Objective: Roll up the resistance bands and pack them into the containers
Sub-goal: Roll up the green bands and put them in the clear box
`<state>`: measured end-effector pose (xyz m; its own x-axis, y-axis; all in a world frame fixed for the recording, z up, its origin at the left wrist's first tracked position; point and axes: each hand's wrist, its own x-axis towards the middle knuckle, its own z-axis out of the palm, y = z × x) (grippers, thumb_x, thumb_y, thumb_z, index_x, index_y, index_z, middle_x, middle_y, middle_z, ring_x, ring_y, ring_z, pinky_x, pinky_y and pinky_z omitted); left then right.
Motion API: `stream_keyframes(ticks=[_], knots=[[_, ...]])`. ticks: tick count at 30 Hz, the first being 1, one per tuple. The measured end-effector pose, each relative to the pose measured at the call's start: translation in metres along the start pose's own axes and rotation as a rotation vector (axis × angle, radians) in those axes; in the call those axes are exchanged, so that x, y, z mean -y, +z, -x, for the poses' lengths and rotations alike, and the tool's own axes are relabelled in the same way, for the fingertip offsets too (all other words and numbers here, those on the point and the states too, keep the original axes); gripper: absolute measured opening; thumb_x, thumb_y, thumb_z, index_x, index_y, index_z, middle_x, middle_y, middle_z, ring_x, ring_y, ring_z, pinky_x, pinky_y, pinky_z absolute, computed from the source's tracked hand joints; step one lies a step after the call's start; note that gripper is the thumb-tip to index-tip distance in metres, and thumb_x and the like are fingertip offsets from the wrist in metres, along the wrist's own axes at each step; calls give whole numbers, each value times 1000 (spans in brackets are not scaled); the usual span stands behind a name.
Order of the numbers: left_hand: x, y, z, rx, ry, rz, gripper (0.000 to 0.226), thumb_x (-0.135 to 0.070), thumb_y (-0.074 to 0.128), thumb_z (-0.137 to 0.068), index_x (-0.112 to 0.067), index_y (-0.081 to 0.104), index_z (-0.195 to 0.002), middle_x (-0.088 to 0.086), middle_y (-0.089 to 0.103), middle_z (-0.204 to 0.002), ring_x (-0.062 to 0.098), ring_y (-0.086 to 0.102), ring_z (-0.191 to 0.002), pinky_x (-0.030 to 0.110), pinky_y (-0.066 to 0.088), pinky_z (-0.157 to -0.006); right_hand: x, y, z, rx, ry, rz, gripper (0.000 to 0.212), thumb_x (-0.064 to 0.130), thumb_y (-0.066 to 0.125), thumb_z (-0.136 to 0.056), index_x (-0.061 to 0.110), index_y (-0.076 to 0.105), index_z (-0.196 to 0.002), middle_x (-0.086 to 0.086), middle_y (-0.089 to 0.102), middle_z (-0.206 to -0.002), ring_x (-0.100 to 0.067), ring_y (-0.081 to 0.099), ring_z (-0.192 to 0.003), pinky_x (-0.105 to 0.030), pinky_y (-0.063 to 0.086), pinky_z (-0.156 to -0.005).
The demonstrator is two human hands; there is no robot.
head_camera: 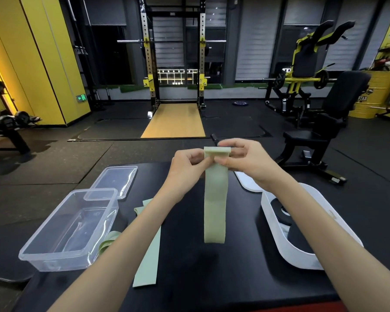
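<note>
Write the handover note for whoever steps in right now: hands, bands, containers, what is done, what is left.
Hands: left hand and right hand both pinch the top of a green band. The rest of it hangs down to the table.
Things: the clear box on the left holds no band, and its lid lies behind it. The white tub on the right holds dark rolls. At least two loose bands lie beside the clear box.
Done: first fold at the band's top.
Left: finish rolling, pack it, then roll and pack the loose bands.
</note>
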<state>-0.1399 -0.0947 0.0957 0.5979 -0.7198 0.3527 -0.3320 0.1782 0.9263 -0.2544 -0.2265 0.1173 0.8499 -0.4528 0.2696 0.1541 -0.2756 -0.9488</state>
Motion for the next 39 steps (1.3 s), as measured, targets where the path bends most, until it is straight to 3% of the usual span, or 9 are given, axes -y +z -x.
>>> stream_keyframes(ticks=[5,11,16,19,23,26,32,35,39], knots=[[4,-1,-6,-36,-79,103,10,-19,65,-89,-13,70,-95,3,74,-93,19,71,-89,41,57,-81,-43,12,13,173,178,-20,33,14,70,-86,8,63,-118,-7,72,-107,-20,68,-101,-35,55,-88],[22,-1,-16,-44,-118,84,10,-23,68,-86,-15,71,-92,1,74,-93,19,69,-93,46,54,-88,-73,30,15,131,222,-21,14,5,62,-91,6,68,-103,-6,73,-97,-15,70,-86,-25,56,-69],[55,-2,-21,-54,-214,45,11,-23,68,-86,-25,69,-97,-4,72,-99,14,66,-100,45,50,-95,-77,29,7,121,205,-21,21,5,61,-91,4,65,-112,-11,72,-102,-19,70,-91,-34,58,-79],[75,-3,-15,-27,-323,91,26,-35,64,-88,-18,66,-107,3,72,-101,25,66,-102,47,51,-94,-80,28,0,108,213,-54,23,3,60,-91,4,64,-114,-13,72,-102,-20,71,-88,-32,59,-74],[102,-2,-1,0,-449,112,30,-39,57,-92,-17,63,-112,7,72,-102,25,66,-102,40,54,-90,-106,31,-13,105,278,-104,26,4,58,-93,8,62,-118,-13,72,-106,-24,70,-95,-35,57,-78],[121,-2,14,-22,-535,88,32,-44,51,-94,-21,59,-114,-1,72,-96,16,70,-87,30,55,-84,-138,34,-20,79,387,-126,24,4,54,-94,4,61,-117,-14,70,-108,-28,67,-98,-42,55,-85],[152,-5,48,166,-647,-85,45,-47,60,-88,-20,54,-123,-6,70,-105,8,69,-91,22,52,-80,-186,39,-24,-3,608,-138,19,4,51,-94,-1,59,-111,-13,65,-99,-24,64,-86,-35,53,-74],[159,-7,50,164,-638,-108,51,-39,69,-83,-16,52,-126,-3,70,-105,8,68,-91,22,51,-81,-186,40,-30,-51,579,-235,20,2,51,-92,0,59,-111,-15,67,-101,-24,65,-84,-33,54,-68],[155,-6,49,305,-614,-62,38,-37,66,-87,-17,60,-118,-2,73,-101,11,68,-95,25,50,-91,-175,42,-44,-45,463,-365,29,2,52,-92,2,56,-120,-20,66,-109,-29,66,-89,-37,54,-72]])
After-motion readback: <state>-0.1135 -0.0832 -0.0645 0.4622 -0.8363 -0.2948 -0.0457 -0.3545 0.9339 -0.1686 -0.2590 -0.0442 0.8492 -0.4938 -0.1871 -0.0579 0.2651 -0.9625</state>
